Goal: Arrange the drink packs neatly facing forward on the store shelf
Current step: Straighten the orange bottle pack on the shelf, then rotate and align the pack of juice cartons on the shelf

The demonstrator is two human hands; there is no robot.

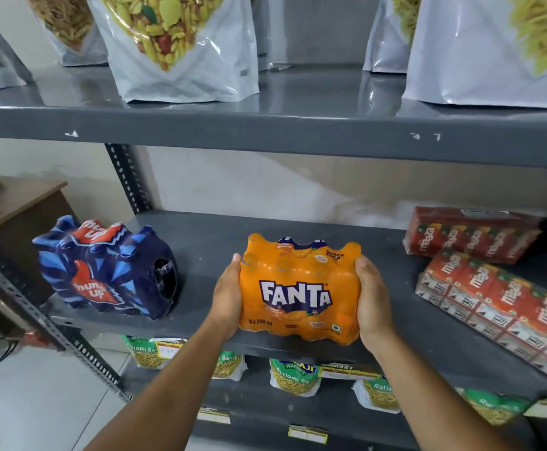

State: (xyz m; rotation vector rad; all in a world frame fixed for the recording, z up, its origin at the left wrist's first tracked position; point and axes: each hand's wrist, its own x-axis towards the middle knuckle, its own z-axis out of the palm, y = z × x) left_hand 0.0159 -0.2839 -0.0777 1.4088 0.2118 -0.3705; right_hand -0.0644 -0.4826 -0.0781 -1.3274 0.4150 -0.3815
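Observation:
An orange Fanta pack (300, 288) stands at the front edge of the grey middle shelf (265, 232), its logo facing me. My left hand (228, 296) grips its left side and my right hand (371, 297) grips its right side. To the left a blue Thums Up pack (103, 268) stands on the same shelf, turned slightly. On the right lie two red Maaza carton packs: one (470, 234) at the back, and one (506, 307) at an angle toward the front.
Large white snack bags (181, 47) stand on the upper shelf. Green snack packets (293, 375) fill the lower shelf. A perforated steel upright (129, 177) stands at the left, with a wooden desk (18, 203) beyond it.

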